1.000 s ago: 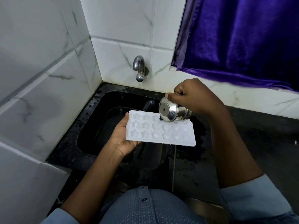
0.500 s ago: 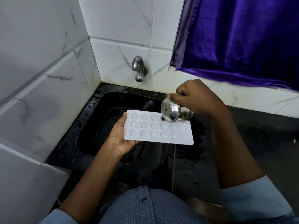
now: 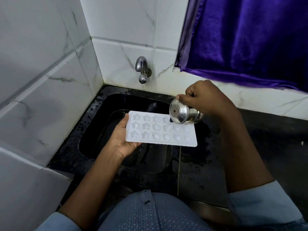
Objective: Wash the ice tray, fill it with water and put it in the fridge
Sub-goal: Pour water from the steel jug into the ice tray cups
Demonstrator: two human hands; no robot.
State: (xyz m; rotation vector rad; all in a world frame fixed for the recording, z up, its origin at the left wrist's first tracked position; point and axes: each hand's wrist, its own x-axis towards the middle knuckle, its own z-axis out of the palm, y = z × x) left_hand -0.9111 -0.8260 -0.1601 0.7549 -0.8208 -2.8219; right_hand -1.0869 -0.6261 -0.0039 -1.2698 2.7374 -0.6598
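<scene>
Soft, diffuse light was spread evenly over the scene, its source not being shown. The white wall tiles [image 3: 41,72] were rendered bright but not blown out, with a faint grey shadow laid on the left wall. The black sink [image 3: 103,105] was left dark, its basin detail nearly lost, and small wet glints were caught on its rim. Sharp highlights were seen on the steel cup [image 3: 180,114] and tap [image 3: 141,69], and a sheen on the purple curtain [image 3: 250,39]. The ice tray [image 3: 160,132] was shown pale and low in contrast. Tile joints were bowed towards the edges by the wide lens.
</scene>
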